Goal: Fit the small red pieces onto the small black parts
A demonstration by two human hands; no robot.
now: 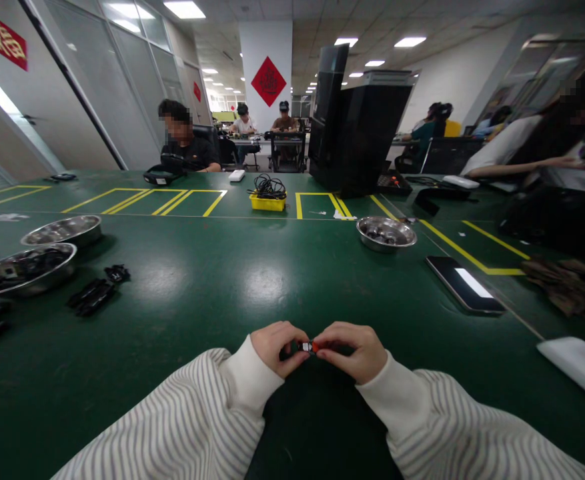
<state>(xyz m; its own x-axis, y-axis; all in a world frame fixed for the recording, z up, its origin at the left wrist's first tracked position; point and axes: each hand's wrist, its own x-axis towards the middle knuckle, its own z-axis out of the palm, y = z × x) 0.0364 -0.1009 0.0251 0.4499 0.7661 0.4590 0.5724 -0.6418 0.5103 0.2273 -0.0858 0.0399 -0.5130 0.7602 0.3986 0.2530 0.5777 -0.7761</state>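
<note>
Between my two hands is a small black part with a silvery face and an orange-red end [307, 347], too small to name. My left hand [278, 348] pinches its dark left side between thumb and fingers. At the orange-red end, my right hand [355, 350] closes thumb and fingertips on it. Both hands meet low over the green table [212, 293], near its front edge. My fingertips hide part of the piece.
Metal bowls [67, 230] and loose black parts [92, 297] lie left. Another metal bowl [386, 235], a phone [465, 285] and a white object [579, 367] stand right. A yellow tray [268, 203] holds black cables further back. A tall black case [367, 133] and other people are beyond.
</note>
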